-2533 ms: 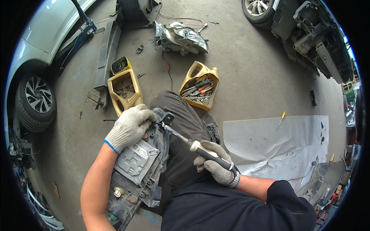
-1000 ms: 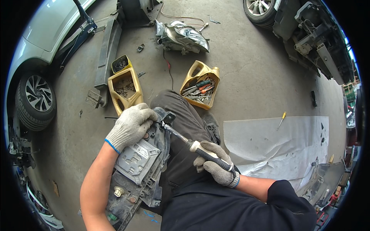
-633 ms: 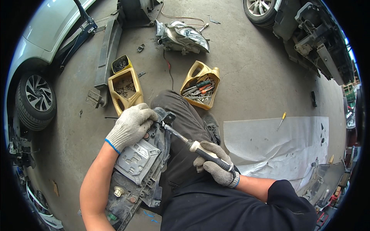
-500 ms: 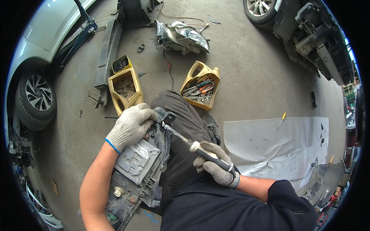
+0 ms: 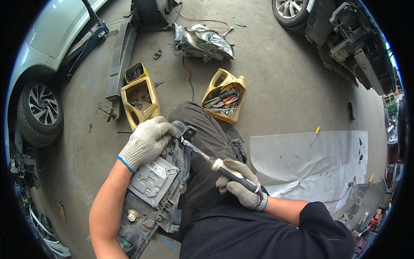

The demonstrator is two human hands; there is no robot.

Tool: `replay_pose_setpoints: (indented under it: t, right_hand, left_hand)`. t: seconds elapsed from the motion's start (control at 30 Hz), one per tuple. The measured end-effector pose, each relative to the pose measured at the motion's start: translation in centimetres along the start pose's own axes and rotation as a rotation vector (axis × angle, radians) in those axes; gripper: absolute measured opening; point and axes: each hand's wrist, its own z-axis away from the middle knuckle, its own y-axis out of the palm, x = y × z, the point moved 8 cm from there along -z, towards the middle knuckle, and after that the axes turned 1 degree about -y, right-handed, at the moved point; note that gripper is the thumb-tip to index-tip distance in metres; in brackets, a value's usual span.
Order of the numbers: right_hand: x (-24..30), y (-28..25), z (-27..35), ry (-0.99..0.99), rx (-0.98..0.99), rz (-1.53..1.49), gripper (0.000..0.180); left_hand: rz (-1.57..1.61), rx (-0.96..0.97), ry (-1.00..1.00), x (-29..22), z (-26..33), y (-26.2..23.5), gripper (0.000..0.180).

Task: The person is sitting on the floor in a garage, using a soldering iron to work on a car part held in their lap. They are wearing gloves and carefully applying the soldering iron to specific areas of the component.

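Left hand (image 5: 146,141), gloved, is clamped over the top end of a headlight unit (image 5: 153,190) lying back-up across the person's lap & left knee. Right hand (image 5: 241,187), gloved too, grips the handle of a screwdriver (image 5: 207,159); shaft slants up-left, tip on the unit's upper edge just beside the left fingers. On the floor ahead: cut yellow jug w/ tools (image 5: 224,100), another yellow jug (image 5: 140,101) to its left, a second headlight (image 5: 205,41) farther off. Plastic sheet (image 5: 310,164) at right, small screwdriver (image 5: 315,134) on it.

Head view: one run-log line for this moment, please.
left hand grips headlight unit on lap | right hand holds screwdriver, tip at unit's top edge | nearby: cut-open yellow jug of tools
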Motion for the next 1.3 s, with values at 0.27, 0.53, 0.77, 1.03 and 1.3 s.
replay_pose_setpoints:
  t: [0.27, 0.53, 0.77, 1.03, 1.3]
  right_hand:
    - [-0.4, -0.1, 0.0, 0.025, 0.008, -0.029, 0.071]
    - [-0.8, -0.3, 0.0, -0.012, 0.027, -0.062, 0.071]
    - [-0.1, 0.0, -0.1, -0.007, 0.023, 0.022, 0.068]
    - [0.1, 0.2, -0.1, -0.02, 0.025, 0.038, 0.067]
    - [0.3, 0.4, -0.1, -0.019, 0.023, 0.042, 0.067]
  left_hand:
    - [-0.02, -0.028, 0.043, -0.1, 0.0, 0.0, 0.012]
    - [-0.036, -0.05, 0.087, -0.2, 0.0, 0.0, 0.011]
    - [0.03, -0.007, 0.003, -0.2, 0.0, -0.1, 0.01]
    - [0.018, -0.007, 0.004, -0.2, -0.1, 0.0, 0.011]
    - [0.049, 0.015, -0.05, -0.3, -0.1, -0.1, 0.014]
